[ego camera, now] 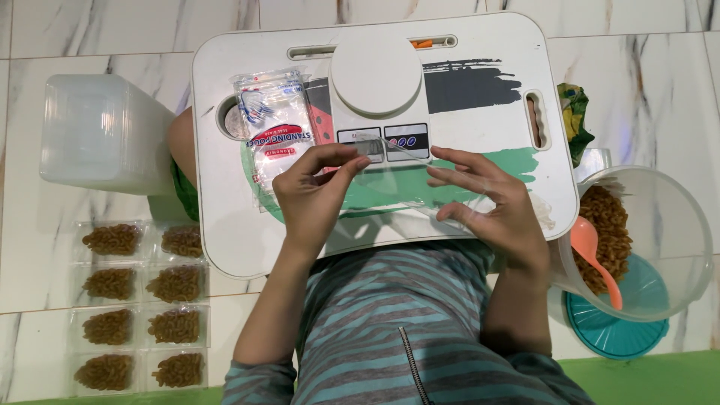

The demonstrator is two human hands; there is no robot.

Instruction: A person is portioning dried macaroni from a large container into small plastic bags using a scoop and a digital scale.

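Marble floor tiles spread under me where I sit with a white lap tray (pixel 225 225) across my knees. Nearest, my left hand (pixel 319 191) pinches the top edge of an empty clear pouch (pixel 397 176) between thumb and fingers, while my right hand (pixel 495 206) rests half open with its fingertips on the pouch's other side. The pouch lies flat on the tray, just before the small round scale (pixel 375 71). It is thin and slippery, so I judge it could slide from my pinch or crease. Beside my left hand lies one pack of spare pouches (pixel 274 124). At my right stands one jug of pasta (pixel 645 240) with one pink spoon (pixel 592 255). At my left I count eight filled pouches (pixel 142 304) in two columns, and one plastic tub (pixel 101 131) beyond.
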